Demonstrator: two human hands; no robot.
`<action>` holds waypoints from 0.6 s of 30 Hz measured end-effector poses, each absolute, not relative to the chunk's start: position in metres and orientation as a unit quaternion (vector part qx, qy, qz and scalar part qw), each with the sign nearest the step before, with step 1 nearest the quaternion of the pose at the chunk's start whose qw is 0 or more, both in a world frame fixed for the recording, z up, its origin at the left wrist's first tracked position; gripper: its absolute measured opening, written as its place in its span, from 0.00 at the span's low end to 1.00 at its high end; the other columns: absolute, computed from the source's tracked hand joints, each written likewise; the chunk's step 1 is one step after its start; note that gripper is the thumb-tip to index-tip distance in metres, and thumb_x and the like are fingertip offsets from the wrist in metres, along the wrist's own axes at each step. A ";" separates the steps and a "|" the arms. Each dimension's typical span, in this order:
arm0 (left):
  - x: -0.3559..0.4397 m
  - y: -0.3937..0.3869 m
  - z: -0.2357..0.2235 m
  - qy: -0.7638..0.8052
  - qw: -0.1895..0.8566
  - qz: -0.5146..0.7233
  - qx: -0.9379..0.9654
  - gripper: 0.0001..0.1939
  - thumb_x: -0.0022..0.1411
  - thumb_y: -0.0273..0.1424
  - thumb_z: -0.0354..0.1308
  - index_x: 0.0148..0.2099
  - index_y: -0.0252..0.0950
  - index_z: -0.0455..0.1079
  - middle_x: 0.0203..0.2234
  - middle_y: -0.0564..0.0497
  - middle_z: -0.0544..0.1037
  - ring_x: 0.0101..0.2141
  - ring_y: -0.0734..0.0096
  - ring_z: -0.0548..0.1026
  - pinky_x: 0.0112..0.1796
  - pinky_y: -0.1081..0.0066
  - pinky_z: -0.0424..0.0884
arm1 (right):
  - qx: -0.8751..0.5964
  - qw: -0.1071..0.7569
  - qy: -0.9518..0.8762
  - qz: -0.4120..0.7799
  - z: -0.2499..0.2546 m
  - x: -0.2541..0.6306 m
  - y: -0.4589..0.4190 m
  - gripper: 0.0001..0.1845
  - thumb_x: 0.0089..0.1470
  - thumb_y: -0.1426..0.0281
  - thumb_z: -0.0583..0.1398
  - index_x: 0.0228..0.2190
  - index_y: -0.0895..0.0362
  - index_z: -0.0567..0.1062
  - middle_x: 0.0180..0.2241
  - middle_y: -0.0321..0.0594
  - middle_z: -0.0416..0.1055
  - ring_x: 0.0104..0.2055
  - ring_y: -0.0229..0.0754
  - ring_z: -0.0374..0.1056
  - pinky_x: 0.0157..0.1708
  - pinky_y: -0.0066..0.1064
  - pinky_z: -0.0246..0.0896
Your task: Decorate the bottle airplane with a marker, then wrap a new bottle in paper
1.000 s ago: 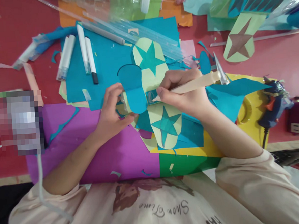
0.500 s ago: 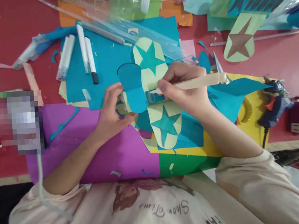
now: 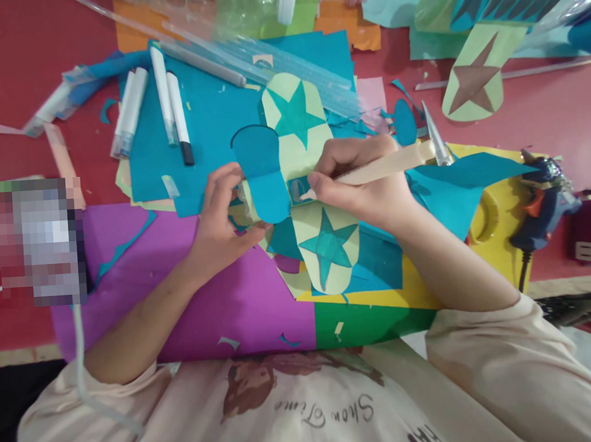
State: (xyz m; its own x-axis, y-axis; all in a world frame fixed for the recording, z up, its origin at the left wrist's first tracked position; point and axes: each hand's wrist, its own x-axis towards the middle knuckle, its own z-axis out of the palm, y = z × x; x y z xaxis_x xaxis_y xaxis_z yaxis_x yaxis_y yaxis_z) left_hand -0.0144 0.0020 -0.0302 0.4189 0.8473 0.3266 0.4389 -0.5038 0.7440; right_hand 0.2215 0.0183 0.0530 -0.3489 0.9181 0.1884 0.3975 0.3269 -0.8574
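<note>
My right hand (image 3: 360, 174) pinches a slim cream-coloured pen (image 3: 387, 163) with a pointed white tip. Its tip rests on a small blue strip (image 3: 301, 187) bearing a shiny oval patch. My left hand (image 3: 225, 208) curls around the left side of a paper craft, thumb below and fingers above. On that side lies a rounded blue paper shape (image 3: 265, 176), with some clear plastic showing at its edge. Two pale-yellow rounded flaps with green stars, an upper flap (image 3: 278, 92) and a lower flap (image 3: 303, 224), extend from the craft's middle.
White markers (image 3: 136, 111) lie on blue paper (image 3: 209, 119). Scissors (image 3: 435, 139) and a glue gun (image 3: 538, 216) are at right, near yellow paper (image 3: 497, 248). A blurred phone-like device (image 3: 49, 243) with a cable sits at left. Clear bottles (image 3: 257, 3) stand at the back.
My right hand and the pen have shifted slightly down, the tip moving across the blue strip. More of the scissors shows. My left hand has stayed in place.
</note>
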 end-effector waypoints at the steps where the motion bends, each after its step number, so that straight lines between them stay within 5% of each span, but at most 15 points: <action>1: -0.014 0.002 -0.030 0.407 0.287 0.352 0.792 0.31 0.61 0.50 0.58 0.59 0.44 0.53 0.57 0.42 0.59 0.60 0.53 0.62 0.49 0.55 0.74 | -0.447 0.353 -0.734 0.369 0.054 0.221 0.018 0.15 0.49 0.75 0.59 0.17 0.55 0.60 0.16 0.29 0.57 0.20 0.29 0.51 0.22 0.27 0.51; 11: -0.013 0.002 -0.028 0.410 0.294 0.362 0.784 0.33 0.59 0.51 0.59 0.61 0.50 0.53 0.57 0.44 0.60 0.59 0.54 0.63 0.49 0.54 0.74 | -0.433 0.423 -0.689 0.398 0.052 0.221 0.019 0.17 0.61 0.59 0.55 0.24 0.54 0.67 0.22 0.33 0.67 0.22 0.33 0.61 0.23 0.29 0.62; 18: -0.013 0.001 -0.025 0.416 0.298 0.347 0.786 0.32 0.60 0.50 0.59 0.61 0.46 0.54 0.57 0.43 0.59 0.60 0.55 0.62 0.51 0.55 0.73 | -0.474 0.395 -0.697 0.366 0.048 0.219 0.019 0.23 0.55 0.51 0.60 0.20 0.54 0.64 0.19 0.31 0.63 0.22 0.32 0.58 0.23 0.28 0.61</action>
